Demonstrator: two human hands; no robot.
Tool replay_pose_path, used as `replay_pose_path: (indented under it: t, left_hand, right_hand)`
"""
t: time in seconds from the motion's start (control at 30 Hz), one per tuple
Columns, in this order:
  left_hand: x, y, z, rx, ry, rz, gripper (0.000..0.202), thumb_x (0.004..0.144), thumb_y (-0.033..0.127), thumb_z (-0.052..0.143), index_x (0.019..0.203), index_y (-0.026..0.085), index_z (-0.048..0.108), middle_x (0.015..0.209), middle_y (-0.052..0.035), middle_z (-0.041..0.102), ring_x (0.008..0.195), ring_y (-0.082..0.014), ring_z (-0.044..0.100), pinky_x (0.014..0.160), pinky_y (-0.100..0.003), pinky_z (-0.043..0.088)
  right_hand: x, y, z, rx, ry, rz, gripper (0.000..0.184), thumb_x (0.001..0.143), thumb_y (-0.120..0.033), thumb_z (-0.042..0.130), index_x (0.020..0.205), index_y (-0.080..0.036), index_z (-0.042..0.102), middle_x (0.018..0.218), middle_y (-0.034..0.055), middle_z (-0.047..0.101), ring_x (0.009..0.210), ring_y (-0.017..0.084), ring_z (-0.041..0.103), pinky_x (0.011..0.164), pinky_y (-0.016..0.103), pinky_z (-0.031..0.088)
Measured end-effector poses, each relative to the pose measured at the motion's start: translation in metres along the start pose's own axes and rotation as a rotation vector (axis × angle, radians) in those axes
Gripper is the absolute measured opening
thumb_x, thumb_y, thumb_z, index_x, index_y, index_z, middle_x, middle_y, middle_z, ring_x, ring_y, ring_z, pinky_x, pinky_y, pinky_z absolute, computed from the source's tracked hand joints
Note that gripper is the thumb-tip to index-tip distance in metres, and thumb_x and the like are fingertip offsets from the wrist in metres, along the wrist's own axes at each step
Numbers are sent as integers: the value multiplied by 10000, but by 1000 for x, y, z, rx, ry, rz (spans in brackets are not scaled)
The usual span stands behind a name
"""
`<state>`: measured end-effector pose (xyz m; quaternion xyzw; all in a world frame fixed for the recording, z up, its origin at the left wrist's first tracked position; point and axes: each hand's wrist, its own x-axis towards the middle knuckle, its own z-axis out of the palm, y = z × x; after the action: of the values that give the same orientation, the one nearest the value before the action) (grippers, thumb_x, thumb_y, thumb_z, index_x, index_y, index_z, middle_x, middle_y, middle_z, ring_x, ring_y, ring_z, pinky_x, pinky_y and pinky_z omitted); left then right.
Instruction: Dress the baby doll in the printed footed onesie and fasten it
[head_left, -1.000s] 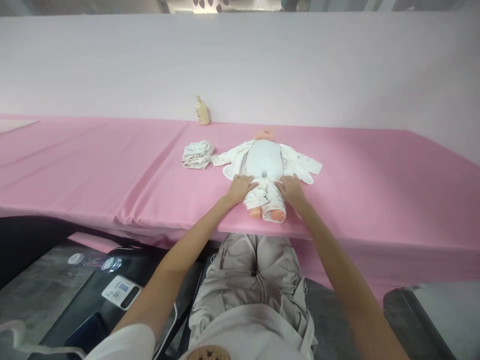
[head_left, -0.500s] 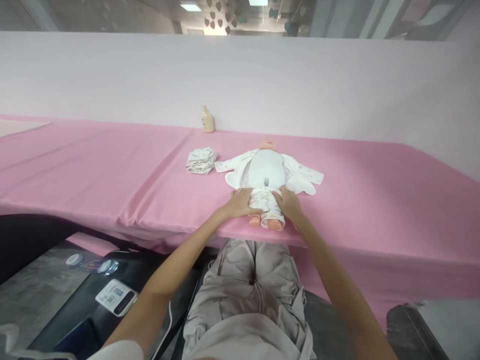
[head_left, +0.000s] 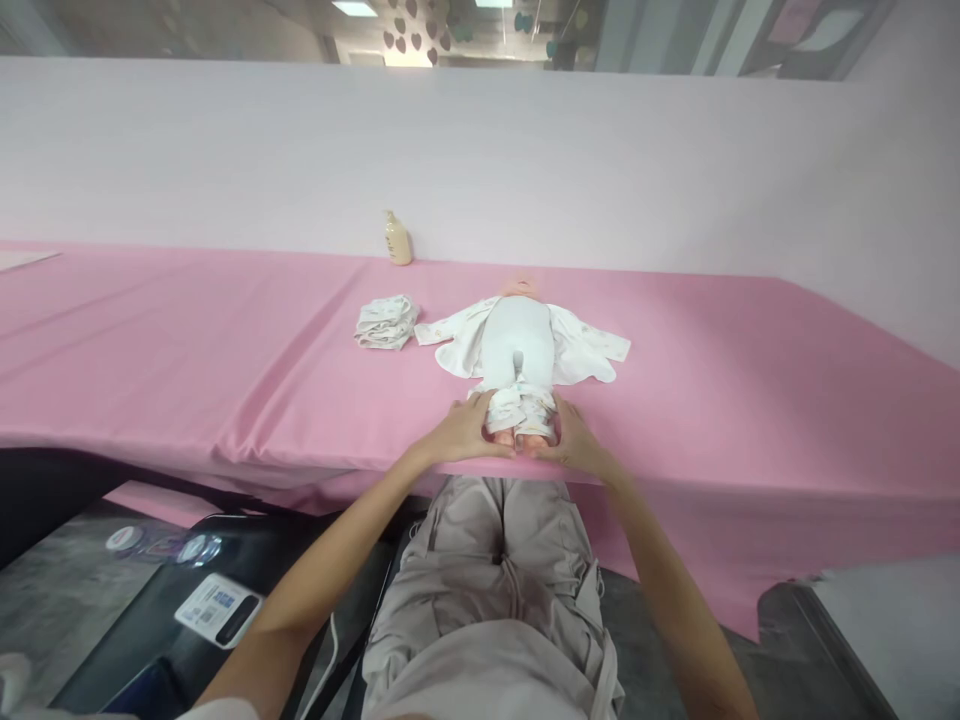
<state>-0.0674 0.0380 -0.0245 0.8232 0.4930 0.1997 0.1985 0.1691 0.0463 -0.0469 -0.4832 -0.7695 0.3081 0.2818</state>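
A baby doll lies on its back on the pink table, head away from me, with an open white jacket spread under it. Printed white trousers are bunched low on its legs, near the feet at the table's front edge. My left hand grips the trousers at the doll's left side. On the other side my right hand grips them too. Both hands have fingers curled round the cloth at the doll's ankles.
A folded white printed garment lies left of the doll. A cream pump bottle stands at the back against the pale wall. Below the table are my lap and a dark case with a label at the lower left.
Both hands have slid from the doll's hips towards me to its ankles, dragging the trousers down the legs. The camera has tilted slightly.
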Motion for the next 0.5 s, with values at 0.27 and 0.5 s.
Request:
replay_pose_path:
  t: [0.27, 0.5]
  left_hand:
    - [-15, 22, 25, 197, 170, -77, 522, 767, 485, 596, 1158, 161, 477, 1059, -95, 652, 951, -271, 606, 862, -413, 339]
    - [-45, 17, 39, 458, 595, 211, 171, 861, 185, 500, 698, 172, 548, 606, -18, 618, 591, -156, 562, 622, -308, 279]
  right_hand:
    - [-20, 4, 24, -56, 247, 5, 573, 675, -402, 666, 1192, -185, 548, 1057, 85, 615, 975, 236, 538, 861, 400, 439]
    - [-43, -7, 56, -314, 691, -243, 156, 816, -275, 502, 692, -192, 546, 607, 28, 554, 626, 173, 489, 578, 276, 373]
